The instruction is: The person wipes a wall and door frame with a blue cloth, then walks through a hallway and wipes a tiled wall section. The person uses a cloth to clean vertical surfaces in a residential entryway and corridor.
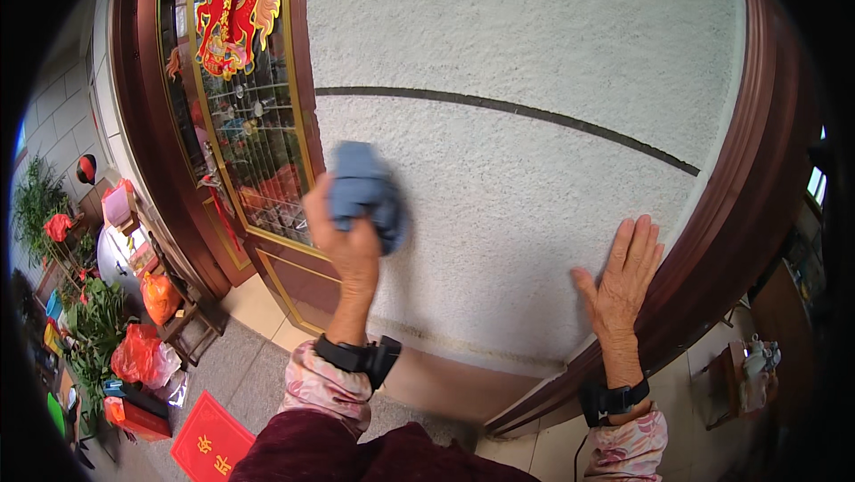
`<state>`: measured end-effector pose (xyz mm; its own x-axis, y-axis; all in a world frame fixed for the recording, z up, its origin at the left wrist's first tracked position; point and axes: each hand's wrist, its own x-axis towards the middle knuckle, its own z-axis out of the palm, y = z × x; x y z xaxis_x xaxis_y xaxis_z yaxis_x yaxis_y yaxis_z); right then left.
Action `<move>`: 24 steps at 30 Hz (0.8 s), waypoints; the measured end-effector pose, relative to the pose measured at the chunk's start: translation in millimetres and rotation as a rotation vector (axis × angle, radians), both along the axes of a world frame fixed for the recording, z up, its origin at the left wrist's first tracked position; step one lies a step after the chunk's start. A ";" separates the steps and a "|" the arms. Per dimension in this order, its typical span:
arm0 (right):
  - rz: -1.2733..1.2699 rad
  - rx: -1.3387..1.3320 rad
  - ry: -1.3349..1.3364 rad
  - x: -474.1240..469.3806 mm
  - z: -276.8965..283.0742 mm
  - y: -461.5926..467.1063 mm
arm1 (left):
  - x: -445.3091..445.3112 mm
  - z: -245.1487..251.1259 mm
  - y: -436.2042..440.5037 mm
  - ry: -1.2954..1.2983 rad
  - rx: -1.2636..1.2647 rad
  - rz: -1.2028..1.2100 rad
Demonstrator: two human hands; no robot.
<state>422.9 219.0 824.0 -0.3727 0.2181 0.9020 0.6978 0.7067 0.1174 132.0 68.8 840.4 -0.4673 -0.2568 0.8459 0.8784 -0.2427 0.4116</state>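
My left hand (349,242), blurred as if in motion, grips a bunched blue cloth (364,188) against or just before the rough white textured wall (481,235). Whether the cloth presses on the wall cannot be made out. Further right, my right hand (618,288) rests palm-down on the same wall, holding nothing, its thumb spread from the fingers. It lies close to the brown door frame (725,215) on the right. A dark groove (507,108) crosses the wall above both hands. Black bands sit on both wrists.
At left stands a brown glazed door (260,148) with a red horse decoration (235,21) and a handle. Beyond it are potted plants (100,328), a wooden chair (194,332), an orange bag (160,298) and red bags (137,355). A red mat (212,438) lies on the floor.
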 end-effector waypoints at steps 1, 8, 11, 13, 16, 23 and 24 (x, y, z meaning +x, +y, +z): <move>-0.032 -0.044 -0.009 -1.7 -5.2 0.9 | -15.4 -4.4 -5.9 -0.220 0.116 -0.019; -0.070 -0.047 -0.029 -5.0 -10.1 3.9 | 63.8 -53.4 33.6 0.135 -0.350 -0.110; -0.067 -0.060 -0.061 -0.9 -9.2 4.6 | 112.0 -74.8 37.4 0.439 -0.609 -0.513; -0.077 -0.058 -0.097 1.5 -10.4 5.4 | 104.7 -81.1 28.4 0.516 -0.679 -0.420; -0.045 -0.050 -0.109 3.9 -12.2 7.4 | 50.2 -79.2 4.3 0.155 -0.444 -0.141; -0.044 -0.029 -0.088 4.0 -16.1 10.2 | -4.2 -63.9 -11.4 -0.679 0.132 -0.250; -0.030 -0.014 -0.084 3.9 -15.9 10.3 | 19.5 -69.3 -4.0 -0.536 -0.014 -0.375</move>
<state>426.7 229.3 808.2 -0.4402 0.2424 0.8646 0.7068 0.6874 0.1672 151.5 64.9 771.0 -0.8811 0.0156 0.4726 0.4069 -0.4841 0.7746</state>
